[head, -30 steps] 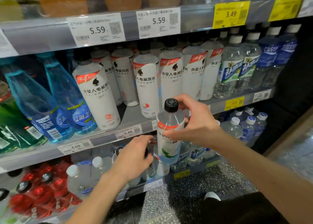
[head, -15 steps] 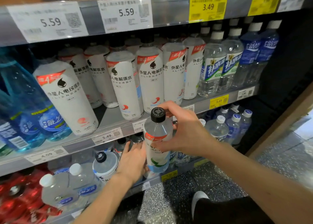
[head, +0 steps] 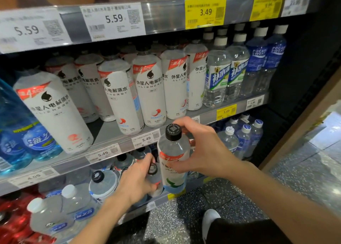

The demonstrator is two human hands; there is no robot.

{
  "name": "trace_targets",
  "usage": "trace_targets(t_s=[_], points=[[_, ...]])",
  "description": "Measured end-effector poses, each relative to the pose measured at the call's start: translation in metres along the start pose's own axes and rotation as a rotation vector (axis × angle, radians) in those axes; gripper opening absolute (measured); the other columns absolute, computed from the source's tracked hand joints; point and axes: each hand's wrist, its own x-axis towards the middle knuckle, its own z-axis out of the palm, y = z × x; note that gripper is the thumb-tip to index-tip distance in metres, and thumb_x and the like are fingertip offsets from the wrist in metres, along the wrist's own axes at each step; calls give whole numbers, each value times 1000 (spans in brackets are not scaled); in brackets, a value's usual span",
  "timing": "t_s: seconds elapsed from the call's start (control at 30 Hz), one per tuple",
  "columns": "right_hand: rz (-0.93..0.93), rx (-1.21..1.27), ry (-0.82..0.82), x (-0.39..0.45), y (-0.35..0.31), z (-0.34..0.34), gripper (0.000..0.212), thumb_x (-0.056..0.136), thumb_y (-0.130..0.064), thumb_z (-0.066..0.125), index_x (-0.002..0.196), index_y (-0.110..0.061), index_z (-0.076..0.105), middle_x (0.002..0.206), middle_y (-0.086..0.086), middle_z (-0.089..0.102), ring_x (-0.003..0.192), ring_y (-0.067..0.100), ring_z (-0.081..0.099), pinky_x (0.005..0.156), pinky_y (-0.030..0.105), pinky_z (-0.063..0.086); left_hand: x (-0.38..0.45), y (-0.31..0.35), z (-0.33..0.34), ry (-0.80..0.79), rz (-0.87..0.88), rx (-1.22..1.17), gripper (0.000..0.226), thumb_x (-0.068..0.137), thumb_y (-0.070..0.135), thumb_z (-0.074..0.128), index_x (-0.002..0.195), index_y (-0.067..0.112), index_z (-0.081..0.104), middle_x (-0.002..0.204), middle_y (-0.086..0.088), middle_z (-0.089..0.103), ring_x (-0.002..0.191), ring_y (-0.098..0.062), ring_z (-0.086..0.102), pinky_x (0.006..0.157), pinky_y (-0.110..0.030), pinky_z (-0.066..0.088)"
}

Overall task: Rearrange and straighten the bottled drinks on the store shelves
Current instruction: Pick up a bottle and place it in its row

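A clear bottle with a black cap (head: 173,158) is held upright in front of the lower shelf edge (head: 156,202) by the right hand (head: 201,151), whose thumb and fingers are curled round its shoulder and upper label, just under the cap. A second black-capped bottle (head: 153,177) stands on the lower shelf just left of the first, and it is gripped by the left hand (head: 137,181), the fingers being wrapped round its neck and upper body. The two held bottles are close together, almost touching.

On the middle shelf (head: 110,133), white-sleeved bottles (head: 147,90) are lined up: about six can be counted in the front positions, with more behind that are too dim to count. To their right, two clear bottles with blue and green labels (head: 215,77) are seen at the front, then two blue Pocari Sweat bottles (head: 256,59). At the far left, two blue bottles (head: 22,138) are visible.

On the lower shelf, three white-capped clear bottles (head: 53,218) are seen at the left, beside red bottles (head: 13,223) whose number cannot be told. One bottle with a black cap (head: 103,182) stands just left of the left hand. At the right, about four small bottles with blue and white caps (head: 243,140) are grouped.

Two white 5.59 tags (head: 112,20) and one yellow 3.49 tag (head: 205,12) are fixed to the top rail.
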Motion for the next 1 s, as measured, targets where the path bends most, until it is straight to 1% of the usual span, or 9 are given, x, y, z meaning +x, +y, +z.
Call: trace_targets(t_s=[0.07, 0.13, 0.27, 0.47, 0.6, 0.7, 0.83, 0.93, 1.0], points=[[0, -4, 5, -2, 3, -3, 61, 59, -38, 86, 110, -41, 53, 104, -18, 65, 101, 9, 63, 81, 42, 55, -2, 0, -12, 58, 23, -161, 58, 53, 39, 80, 98, 29, 44, 88, 8, 66, 81, -24, 62, 70, -44, 51], [-1, -5, 4, -4, 5, -5, 63, 59, -32, 89, 110, -40, 54, 105, -18, 65, 102, 8, 63, 81, 42, 55, -8, 4, -25, 146, 48, -280, 51, 50, 37, 79, 91, 29, 50, 81, 9, 65, 76, -20, 61, 67, -39, 51], [-20, -1, -1, -4, 6, -4, 62, 60, -31, 89, 111, -39, 54, 107, -18, 65, 105, 10, 62, 82, 43, 54, -27, 19, -56, 212, 95, -384, 53, 49, 26, 87, 95, 30, 60, 88, 13, 67, 82, -8, 62, 68, -18, 47], [-82, -28, 0, -2, 3, 3, 61, 62, -33, 89, 111, -38, 53, 105, -18, 65, 104, 11, 62, 81, 42, 53, -52, 25, -85, 305, 163, -458, 55, 51, 21, 92, 99, 30, 66, 95, 12, 72, 91, -7, 67, 80, -23, 52], [-83, -52, -26, -1, 1, 9, 61, 61, -33, 90, 107, -42, 51, 101, -22, 62, 100, 7, 60, 76, 25, 48, -65, 22, -104, 409, 201, -551, 56, 53, 25, 90, 106, 27, 68, 101, 10, 73, 95, -4, 68, 83, -19, 53], [-117, -49, -67, 3, -1, 16, 59, 62, -27, 91, 105, -36, 53, 96, -25, 62, 91, 3, 60, 70, 13, 41, -75, 17, -118, 488, 232, -625, 61, 55, 37, 88, 112, 29, 67, 106, 14, 72, 101, -5, 68, 87, -18, 53], [-143, -16, -114, 10, 0, 28, 54, 65, -34, 89, 107, -31, 54, 97, -16, 66, 92, 11, 65, 74, 36, 55, -87, 13, -134, 586, 261, -761, 60, 57, 34, 86, 114, 36, 67, 113, 7, 72, 106, -7, 67, 85, -22, 55], [-200, -44, -128, 17, 6, 42, 53, 68, -32, 90, 106, -22, 55, 95, -8, 66, 90, 16, 65, 74, 43, 53, -93, 9, -142, 646, 304, -818, 59, 62, 32, 86, 117, 34, 66, 119, 2, 71, 115, -18, 64, 93, -46, 55], [-204, -54, -137, 22, 11, 51, 50, 70, -31, 89, 104, -20, 55, 93, -5, 66, 87, 19, 64, 72, 43, 52, -95, 5, -147, 673, 321, -820, 58, 65, 35, 86, 119, 31, 65, 120, 3, 70, 118, -19, 63, 96, -52, 52]])
